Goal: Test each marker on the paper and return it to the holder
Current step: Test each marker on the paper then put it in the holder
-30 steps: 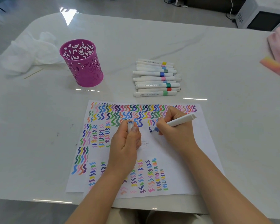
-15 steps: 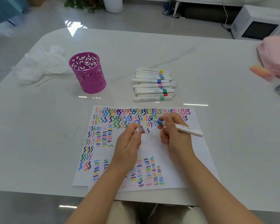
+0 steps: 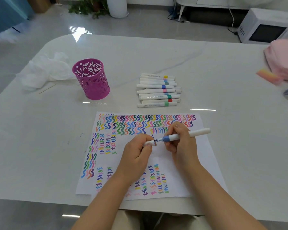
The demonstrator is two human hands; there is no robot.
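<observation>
Blue-banded marker [image 3: 181, 136] sits in the right grip [image 3: 183, 145], fingers curled round its barrel. Its dark tip points at the white cap [image 3: 149, 143] pinched in the left grip [image 3: 136, 155]. Tip and cap mouth are just about touching, above the middle of the squiggle-covered paper [image 3: 204, 156] at the counter's near edge.

I judge the step to be recapping. The next move calls for pressing the cap on straight, then carrying the marker to the purple holder [image 3: 92, 82], upright toward the far left; no marker shows above its rim. A pile of capped markers [image 3: 158, 90] lies just beyond the paper's far edge, and crumpled white tissue [image 3: 45, 72] lies left of the holder.

The counter [image 3: 223, 72] is pale, glossy and faintly veined. Grey floor tiles and a white microwave [image 3: 264, 27] lie past its far right corner.
</observation>
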